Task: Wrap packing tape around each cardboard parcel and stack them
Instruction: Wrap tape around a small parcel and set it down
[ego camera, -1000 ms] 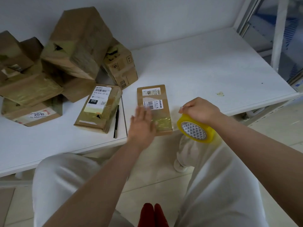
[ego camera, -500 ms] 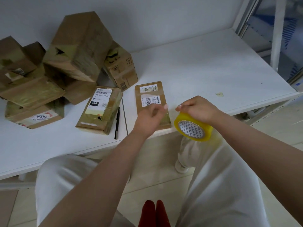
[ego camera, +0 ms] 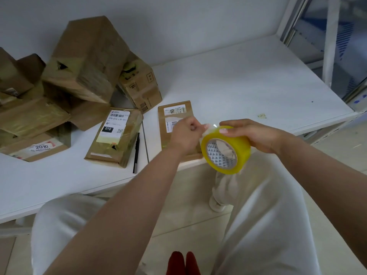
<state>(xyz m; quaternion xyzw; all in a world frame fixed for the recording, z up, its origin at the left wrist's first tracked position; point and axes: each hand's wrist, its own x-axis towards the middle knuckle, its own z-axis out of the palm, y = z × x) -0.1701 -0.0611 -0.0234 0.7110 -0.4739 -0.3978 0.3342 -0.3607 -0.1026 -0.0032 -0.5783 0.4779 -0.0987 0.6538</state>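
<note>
White table (ego camera: 248,82) carries everything, seen from above my lap. Brown cardboard boxes (ego camera: 87,58) lie heaped at the far left against the wall. A flat parcel with an "010" label (ego camera: 116,135) lies near the front edge, a black pen (ego camera: 136,151) just beside it on the right. 1 more flat parcel (ego camera: 168,124) lies at the table edge, partly hidden by my left hand (ego camera: 185,135). My right hand (ego camera: 256,135) grips the yellow tape roll (ego camera: 225,149) from above, held off the table edge. My left fingers are curled, pinching the loose tape end at the top of the roll.
</note>
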